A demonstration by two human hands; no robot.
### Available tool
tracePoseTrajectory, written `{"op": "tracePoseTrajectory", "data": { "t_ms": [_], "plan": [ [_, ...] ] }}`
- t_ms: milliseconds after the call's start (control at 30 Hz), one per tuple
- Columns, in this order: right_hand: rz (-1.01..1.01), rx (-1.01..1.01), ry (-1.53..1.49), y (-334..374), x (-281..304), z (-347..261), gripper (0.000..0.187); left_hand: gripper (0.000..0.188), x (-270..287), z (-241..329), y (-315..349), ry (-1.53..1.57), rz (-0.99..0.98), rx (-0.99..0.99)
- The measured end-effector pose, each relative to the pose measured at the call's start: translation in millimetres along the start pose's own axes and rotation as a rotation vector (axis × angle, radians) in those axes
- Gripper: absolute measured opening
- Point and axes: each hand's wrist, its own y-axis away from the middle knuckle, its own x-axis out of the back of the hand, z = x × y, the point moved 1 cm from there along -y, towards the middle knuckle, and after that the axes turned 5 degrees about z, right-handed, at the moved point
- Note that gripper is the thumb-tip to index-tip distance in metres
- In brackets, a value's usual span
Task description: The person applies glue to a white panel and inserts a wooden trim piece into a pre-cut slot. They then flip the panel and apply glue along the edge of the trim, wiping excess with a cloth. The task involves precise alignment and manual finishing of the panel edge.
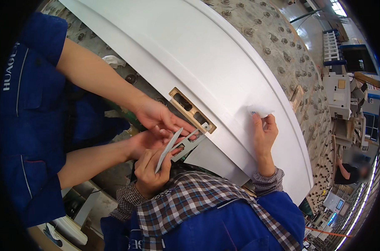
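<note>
A long white panel [198, 62] with raised ridges lies across in front of me. My left hand [152, 169] is closed around a thin, pale grey flat piece [169, 149] with a pointed end, held near the panel's close edge. My right hand [265, 136] pinches a white wad [261, 110], cloth or paper, against the panel's face. Between them, at the edge, is a wood-lined cutout [176, 96] with two openings. A co-worker's hands [156, 115] reach in from the left. Their fingers are at a pale metal plate [189, 146] with slots, just below the cutout.
Under the panel is a worktable [257, 31] studded with many small round supports. A wooden block [296, 98] sits beyond the panel's far edge. A crumpled white piece [114, 61] lies at left. Machines [337, 96] and another person [347, 172] are at far right.
</note>
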Motion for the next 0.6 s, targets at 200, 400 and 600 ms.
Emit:
{"op": "tracePoseTrajectory", "data": {
  "t_ms": [200, 400, 600],
  "plan": [
    [-0.245, 0.327, -0.179, 3, -13, -66, 0.022, 0.009, 0, -2, 5, -0.027, 0.033, 0.003],
    [-0.699, 0.268, -0.090, -2, -53, -125, 0.020, 0.010, 9, -3, 7, -0.034, 0.032, 0.091],
    [-0.849, 0.347, 0.055, -20, -76, -138, 0.023, 0.009, 8, -8, 3, -0.019, 0.061, 0.029]
  ]
}}
